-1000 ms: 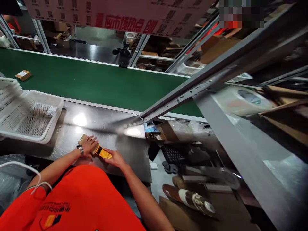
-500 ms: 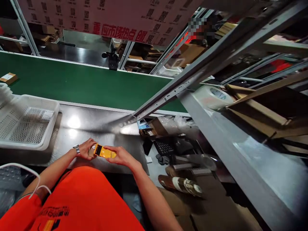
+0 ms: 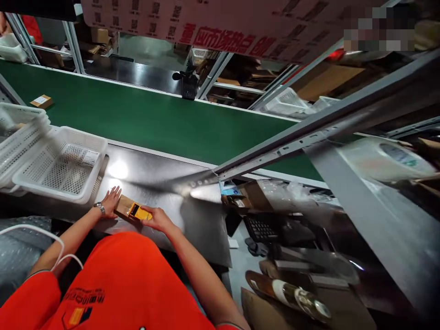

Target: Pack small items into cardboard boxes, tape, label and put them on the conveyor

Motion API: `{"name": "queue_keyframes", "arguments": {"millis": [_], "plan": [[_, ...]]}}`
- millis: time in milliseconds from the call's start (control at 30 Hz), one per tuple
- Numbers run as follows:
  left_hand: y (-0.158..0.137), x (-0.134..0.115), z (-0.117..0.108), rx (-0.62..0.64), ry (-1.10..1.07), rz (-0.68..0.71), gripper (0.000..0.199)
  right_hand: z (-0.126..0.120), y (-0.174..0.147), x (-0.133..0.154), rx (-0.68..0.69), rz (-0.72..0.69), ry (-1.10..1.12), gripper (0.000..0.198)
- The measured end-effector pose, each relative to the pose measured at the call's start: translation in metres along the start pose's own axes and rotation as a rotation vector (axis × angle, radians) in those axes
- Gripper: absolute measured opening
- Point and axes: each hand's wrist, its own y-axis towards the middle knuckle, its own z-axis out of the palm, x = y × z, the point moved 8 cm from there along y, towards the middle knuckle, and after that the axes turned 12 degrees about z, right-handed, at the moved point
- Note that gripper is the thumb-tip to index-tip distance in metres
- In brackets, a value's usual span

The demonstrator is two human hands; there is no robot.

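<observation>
A small brown cardboard box (image 3: 124,206) lies on the metal worktable (image 3: 165,172), close to my body. My left hand (image 3: 110,201), with a metal watch at the wrist, rests against the box's left end; its fingers are stretched out and spread. In my right hand (image 3: 157,219) is a yellow hand tool with a black end (image 3: 140,212), its black end lying over the right part of the box. I cannot make out exactly what kind of tool it is. My right fingers are wrapped around its right end.
White plastic baskets (image 3: 78,197) stand at the left. Behind the table runs a green conveyor belt (image 3: 165,123) carrying a small labelled carton (image 3: 41,101). A slanted metal post (image 3: 275,151), a keyboard (image 3: 260,228), a mouse (image 3: 256,247) and a brown tape roll (image 3: 288,293) are on the right.
My left hand has let go near the tool's black end and spread flat by the box. The yellow tool has moved onto the box, still in my right hand. The view has shifted left.
</observation>
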Motion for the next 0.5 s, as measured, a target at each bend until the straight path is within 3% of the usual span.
{"name": "queue_keyframes", "arguments": {"millis": [67, 167, 233, 333, 500], "plan": [[0.005, -0.024, 0.014, -0.013, 0.040, 0.082, 0.141, 0.008, 0.002, -0.003, 0.078, 0.016, -0.131, 0.059], [0.015, -0.049, 0.033, -0.015, 0.061, 0.113, 0.122, 0.000, -0.005, -0.009, 0.136, 0.035, -0.286, 0.067], [0.019, -0.053, 0.039, -0.002, 0.101, 0.079, 0.110, -0.011, -0.014, -0.012, 0.176, 0.053, -0.365, 0.069], [0.021, -0.055, 0.041, 0.025, 0.170, 0.063, 0.107, -0.024, -0.023, -0.014, 0.232, 0.098, -0.464, 0.070], [0.017, -0.057, 0.032, -0.002, 0.198, 0.054, 0.090, -0.024, -0.007, -0.014, 0.291, 0.230, -0.515, 0.053]]}}
